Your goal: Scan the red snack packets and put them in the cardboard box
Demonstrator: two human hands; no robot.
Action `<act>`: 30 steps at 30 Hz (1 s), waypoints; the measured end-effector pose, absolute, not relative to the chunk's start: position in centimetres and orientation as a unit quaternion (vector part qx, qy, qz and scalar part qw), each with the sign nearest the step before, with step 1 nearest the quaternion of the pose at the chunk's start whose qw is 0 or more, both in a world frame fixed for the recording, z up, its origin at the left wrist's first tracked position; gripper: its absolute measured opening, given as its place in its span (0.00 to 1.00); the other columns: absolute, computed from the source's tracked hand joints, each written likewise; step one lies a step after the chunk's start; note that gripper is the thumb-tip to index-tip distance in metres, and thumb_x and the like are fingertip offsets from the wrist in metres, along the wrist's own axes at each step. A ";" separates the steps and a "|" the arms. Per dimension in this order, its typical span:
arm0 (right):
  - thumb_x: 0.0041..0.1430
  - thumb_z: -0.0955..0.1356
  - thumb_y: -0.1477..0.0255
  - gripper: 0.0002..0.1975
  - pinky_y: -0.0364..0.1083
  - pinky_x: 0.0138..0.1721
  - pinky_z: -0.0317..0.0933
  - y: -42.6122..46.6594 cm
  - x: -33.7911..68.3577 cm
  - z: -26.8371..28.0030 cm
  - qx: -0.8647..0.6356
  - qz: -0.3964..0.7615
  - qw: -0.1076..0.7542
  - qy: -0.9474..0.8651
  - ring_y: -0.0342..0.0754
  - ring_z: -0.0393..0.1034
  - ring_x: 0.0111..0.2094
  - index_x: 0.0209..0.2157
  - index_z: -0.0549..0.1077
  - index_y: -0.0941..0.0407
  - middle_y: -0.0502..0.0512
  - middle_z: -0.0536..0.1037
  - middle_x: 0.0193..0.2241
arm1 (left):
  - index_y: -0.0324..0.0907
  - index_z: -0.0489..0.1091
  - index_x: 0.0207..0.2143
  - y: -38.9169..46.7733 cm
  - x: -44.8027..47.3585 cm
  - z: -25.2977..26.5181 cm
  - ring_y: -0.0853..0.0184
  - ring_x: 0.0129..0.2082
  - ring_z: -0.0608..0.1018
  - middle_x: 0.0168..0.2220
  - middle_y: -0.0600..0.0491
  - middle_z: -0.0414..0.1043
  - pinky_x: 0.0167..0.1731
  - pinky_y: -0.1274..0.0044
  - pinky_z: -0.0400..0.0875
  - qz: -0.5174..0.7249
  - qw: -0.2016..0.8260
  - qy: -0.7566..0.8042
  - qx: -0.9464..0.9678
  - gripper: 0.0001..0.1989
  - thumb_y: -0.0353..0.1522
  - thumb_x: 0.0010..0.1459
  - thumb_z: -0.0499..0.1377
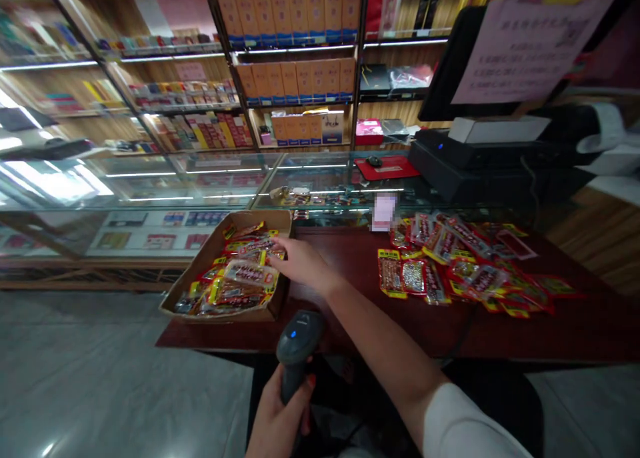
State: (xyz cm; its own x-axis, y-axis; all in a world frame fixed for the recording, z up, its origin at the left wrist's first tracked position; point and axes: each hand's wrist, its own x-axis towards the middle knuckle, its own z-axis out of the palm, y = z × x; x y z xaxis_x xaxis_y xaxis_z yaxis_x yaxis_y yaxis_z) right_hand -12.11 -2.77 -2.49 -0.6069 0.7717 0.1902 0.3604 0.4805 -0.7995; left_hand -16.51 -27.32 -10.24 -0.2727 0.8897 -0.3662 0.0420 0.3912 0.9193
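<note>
In the head view, my left hand (pixel 283 405) is wrapped round the handle of a dark grey barcode scanner (pixel 301 331), which has a small blue light lit on its head. My right hand (pixel 300 265) reaches over the right side of an open cardboard box (pixel 280 226). Its fingers look apart, close above the snack packets (pixel 247 271) inside; whether they touch one is hard to see. More red and yellow snack packets (pixel 450 248) lie in a loose heap on the right of the dark red counter (pixel 340 325).
A glass display case (pixel 320 171) runs behind the counter, with a mouse (pixel 373 161) on a red mat (pixel 395 170). A monitor (pixel 450 71) stands at the right above a black cash drawer (pixel 465 171). Beside the heap is a blurred pale card (pixel 384 211). Stocked shelves (pixel 295 55) line the wall.
</note>
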 end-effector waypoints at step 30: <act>0.58 0.69 0.76 0.41 0.56 0.62 0.65 -7.3 7.9 -16.4 -0.528 0.267 0.381 -0.711 0.54 0.72 0.57 0.71 0.56 0.47 0.59 0.72 0.56 | 0.39 0.72 0.45 -24.6 -13.0 -8.8 0.74 0.16 0.63 0.21 0.64 0.60 0.16 0.83 0.58 0.404 0.564 0.597 0.403 0.16 0.37 0.56 0.64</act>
State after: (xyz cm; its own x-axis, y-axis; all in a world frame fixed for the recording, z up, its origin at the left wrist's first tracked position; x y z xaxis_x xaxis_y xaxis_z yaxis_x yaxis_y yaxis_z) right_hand 7.92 -7.31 -16.41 -0.1526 0.9539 0.2585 0.5471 0.2993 -0.7817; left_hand -12.97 -24.56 -8.83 -0.0391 0.9369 -0.3473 0.0269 0.3485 0.9369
